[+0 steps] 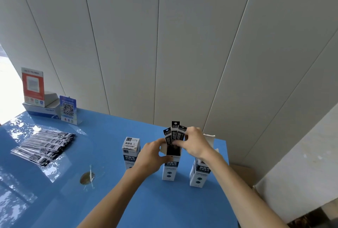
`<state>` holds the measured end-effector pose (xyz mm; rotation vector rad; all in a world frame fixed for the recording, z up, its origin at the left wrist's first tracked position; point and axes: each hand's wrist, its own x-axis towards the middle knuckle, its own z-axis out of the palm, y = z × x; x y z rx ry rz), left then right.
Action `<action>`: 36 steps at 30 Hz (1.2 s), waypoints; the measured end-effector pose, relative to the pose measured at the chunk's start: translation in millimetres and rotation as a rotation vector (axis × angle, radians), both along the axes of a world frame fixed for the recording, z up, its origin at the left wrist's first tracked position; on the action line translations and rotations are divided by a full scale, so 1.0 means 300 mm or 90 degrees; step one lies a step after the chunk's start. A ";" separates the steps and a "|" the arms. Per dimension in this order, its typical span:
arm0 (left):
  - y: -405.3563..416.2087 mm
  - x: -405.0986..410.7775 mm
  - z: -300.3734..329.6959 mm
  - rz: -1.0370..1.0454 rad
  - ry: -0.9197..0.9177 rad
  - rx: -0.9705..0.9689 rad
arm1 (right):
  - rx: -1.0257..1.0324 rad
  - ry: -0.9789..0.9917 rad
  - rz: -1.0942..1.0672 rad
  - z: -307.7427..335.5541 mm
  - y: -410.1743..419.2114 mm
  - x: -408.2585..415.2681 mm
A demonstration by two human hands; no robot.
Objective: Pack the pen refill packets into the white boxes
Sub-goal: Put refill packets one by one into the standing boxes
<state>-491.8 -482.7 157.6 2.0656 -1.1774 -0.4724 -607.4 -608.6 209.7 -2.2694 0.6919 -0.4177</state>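
Packets (175,133) upright, fanned, lower ends inside open middle box (171,167) on blue table (102,187). Right hand (194,142) curled round packets near box mouth. Left hand (152,156) gripping box top, fingers wrapped. Closed box (130,150) left, open box (200,173) right. Loose packets (43,146) fanned out far left.

Both bare forearms reach forward, the left hand (150,154) curled in a grip, the right hand (193,142) pinching with bent fingers.
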 end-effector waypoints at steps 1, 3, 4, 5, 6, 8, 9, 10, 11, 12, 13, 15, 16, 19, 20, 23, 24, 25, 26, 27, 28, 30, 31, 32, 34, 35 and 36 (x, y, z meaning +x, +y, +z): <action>0.001 -0.001 0.001 -0.002 -0.002 -0.002 | -0.007 -0.042 -0.009 -0.001 0.000 -0.001; 0.002 -0.002 0.001 -0.004 -0.002 -0.003 | -0.033 -0.084 -0.011 -0.013 0.002 -0.002; 0.002 -0.003 0.001 -0.002 -0.002 -0.002 | -0.056 -0.058 -0.003 -0.028 0.002 -0.002; 0.003 -0.003 0.002 -0.001 -0.001 0.000 | -0.077 -0.011 0.014 -0.039 0.004 -0.003; 0.003 -0.003 0.002 0.001 0.000 0.001 | -0.085 0.043 0.028 -0.052 0.004 -0.003; 0.002 -0.003 0.001 0.001 0.002 0.000 | -0.058 0.069 0.048 -0.061 0.002 -0.008; 0.002 -0.004 0.001 0.001 0.004 -0.003 | -0.037 0.055 0.053 -0.053 0.004 -0.013; 0.002 -0.004 0.002 0.001 0.008 -0.005 | -0.028 0.039 0.057 -0.039 0.006 -0.017; 0.002 -0.005 0.002 0.000 0.009 -0.005 | -0.032 0.026 0.056 -0.027 0.004 -0.020; 0.001 -0.006 0.003 0.000 0.006 -0.004 | -0.040 0.013 0.052 -0.010 0.004 -0.025; 0.001 -0.006 0.004 0.000 0.002 -0.003 | -0.049 -0.004 0.047 0.004 0.002 -0.029; 0.000 -0.005 0.006 -0.001 -0.003 -0.001 | -0.062 -0.034 0.033 0.016 -0.002 -0.032; 0.001 -0.005 0.007 0.000 -0.002 0.001 | -0.070 -0.035 0.027 0.013 -0.001 -0.030; 0.005 -0.005 0.008 0.003 0.001 0.001 | -0.100 0.029 0.030 -0.021 0.019 -0.022; 0.005 -0.006 0.008 0.003 0.003 -0.001 | -0.105 0.057 0.039 -0.036 0.025 -0.019; 0.007 -0.007 0.008 0.006 0.007 -0.002 | -0.129 0.098 0.051 -0.044 0.039 -0.011; 0.008 -0.007 0.008 0.007 0.008 -0.001 | -0.135 0.101 0.050 -0.037 0.039 -0.009; 0.008 -0.006 0.008 0.007 0.008 0.000 | -0.138 0.102 0.049 -0.029 0.038 -0.009; 0.007 -0.007 0.008 0.006 0.008 0.001 | -0.142 0.102 0.047 -0.022 0.036 -0.009; 0.007 -0.008 0.009 0.005 0.009 0.000 | -0.149 0.103 0.044 -0.019 0.032 -0.009; 0.007 -0.009 0.009 0.004 0.011 0.001 | -0.159 0.106 0.044 -0.019 0.029 -0.010; 0.006 -0.013 0.009 0.005 0.016 0.002 | -0.179 0.117 0.048 -0.027 0.035 -0.012; 0.005 -0.015 0.010 0.006 0.018 0.002 | -0.187 0.124 0.051 -0.032 0.040 -0.011; 0.005 -0.016 0.010 0.006 0.018 0.001 | -0.194 0.131 0.054 -0.038 0.043 -0.010; 0.004 -0.015 0.009 0.007 0.017 -0.001 | -0.203 0.140 0.055 -0.038 0.047 -0.007; 0.005 -0.014 0.010 0.007 0.018 -0.001 | -0.207 0.138 0.053 -0.033 0.047 -0.005; 0.006 -0.015 0.012 0.007 0.019 -0.001 | -0.212 0.132 0.050 -0.027 0.046 -0.003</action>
